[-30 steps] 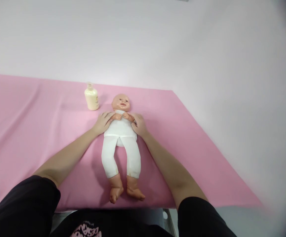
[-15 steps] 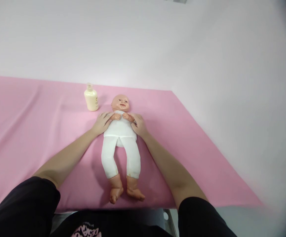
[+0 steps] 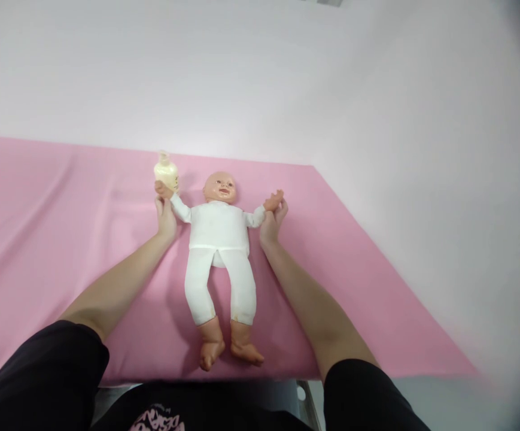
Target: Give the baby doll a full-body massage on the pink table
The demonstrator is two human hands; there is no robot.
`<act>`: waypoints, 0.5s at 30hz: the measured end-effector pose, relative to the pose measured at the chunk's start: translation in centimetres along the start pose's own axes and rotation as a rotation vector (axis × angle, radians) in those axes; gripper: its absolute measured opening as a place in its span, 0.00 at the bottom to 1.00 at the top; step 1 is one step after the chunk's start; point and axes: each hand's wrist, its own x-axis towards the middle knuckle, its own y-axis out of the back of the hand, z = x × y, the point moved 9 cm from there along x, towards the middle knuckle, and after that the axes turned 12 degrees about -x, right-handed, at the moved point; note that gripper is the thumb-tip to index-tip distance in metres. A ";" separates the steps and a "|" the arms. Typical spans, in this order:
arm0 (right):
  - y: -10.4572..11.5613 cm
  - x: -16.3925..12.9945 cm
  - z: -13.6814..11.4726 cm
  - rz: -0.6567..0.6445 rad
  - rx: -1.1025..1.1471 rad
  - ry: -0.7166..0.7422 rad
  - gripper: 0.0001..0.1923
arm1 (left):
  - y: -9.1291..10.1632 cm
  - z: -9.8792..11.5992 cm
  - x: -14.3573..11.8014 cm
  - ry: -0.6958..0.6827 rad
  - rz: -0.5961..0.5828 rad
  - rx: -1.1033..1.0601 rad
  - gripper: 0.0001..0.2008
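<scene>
Pink cloth is covering the surface before the person, and a baby doll is lying on its back on it, midway between the person's forearms. Its bald head is resting at the far end, and its bare feet are pointing towards the near edge. White clothing is covering its trunk and legs, and both of its arms are stretching out sideways, away from the chest.

The left hand is gripping one doll arm near the wrist, its fingers partly hiding behind the small moulded hand. The right hand is gripping the other doll arm in the same place, with fingertips showing just past it.

Beyond the left hand, a pump bottle of pale yellow liquid is standing upright on the cloth, near the doll's head; the moulded hand on that side is overlapping its lower part in view. Dark marks on the bottle are appearing too small to read. Black sleeves are covering the person's upper arms.
</scene>
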 end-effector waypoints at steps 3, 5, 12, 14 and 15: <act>1.9 0.9 4.9 0.156 0.041 -0.228 0.32 | 2.1 -3.0 1.6 0.126 0.130 -0.033 0.19; 2.5 1.1 6.7 0.194 0.051 -0.262 0.30 | 2.5 -3.7 2.2 0.130 0.142 -0.055 0.20; 2.6 1.1 8.0 0.214 0.072 -0.230 0.28 | 2.8 -4.1 1.9 0.141 0.193 -0.119 0.15; 2.5 1.1 7.8 0.220 0.081 -0.219 0.29 | 2.8 -4.0 2.0 0.134 0.192 -0.140 0.15; 2.5 1.1 7.6 0.216 0.084 -0.211 0.30 | 2.7 -3.8 2.0 0.127 0.186 -0.146 0.15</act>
